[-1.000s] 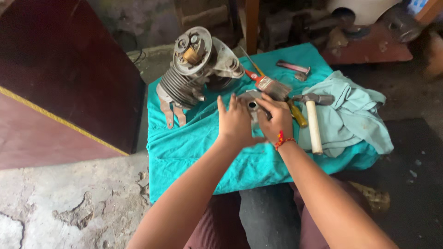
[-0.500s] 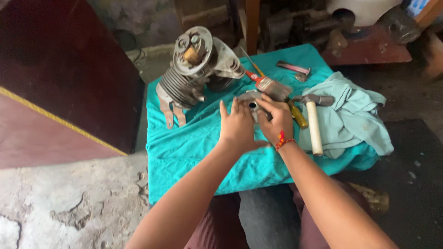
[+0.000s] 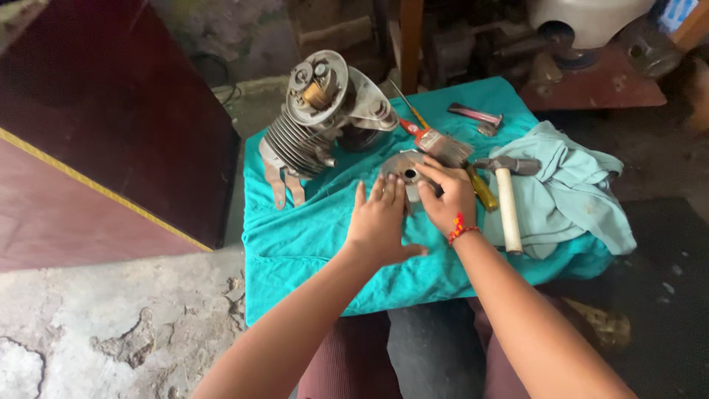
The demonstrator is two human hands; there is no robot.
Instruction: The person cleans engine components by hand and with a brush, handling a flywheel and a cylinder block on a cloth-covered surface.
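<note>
Near the centre of the frame, a flat round metal disc (image 3: 408,171) is pressed upon by two bare hands, and its lower half is hidden beneath them. Only the upper arc, grey and dull, with a dark hole near its middle, can be seen; its full outline cannot be made out. The disc lies flat on a teal cloth (image 3: 310,236), its face turned upward, so no long axis can be told.

The left hand (image 3: 380,222) is laid flat with fingers spread wide, fingertips at the disc's lower edge. The right hand (image 3: 447,196) is curved over the disc's right side, fingers bent on the metal; a red thread band is worn at its wrist. Whether anything is gripped under either palm cannot be told.

At upper left of the disc, a finned engine cylinder (image 3: 317,122) is stood tilted on the cloth. Just above and right of the disc a paintbrush (image 3: 436,144) is laid, bristles toward the right. Further right a hammer (image 3: 508,196) with a pale handle is rested on a crumpled light-blue rag (image 3: 576,192), its handle running toward the bottom of the frame. A yellow tool handle (image 3: 481,191) is partly covered by the right hand.
</note>
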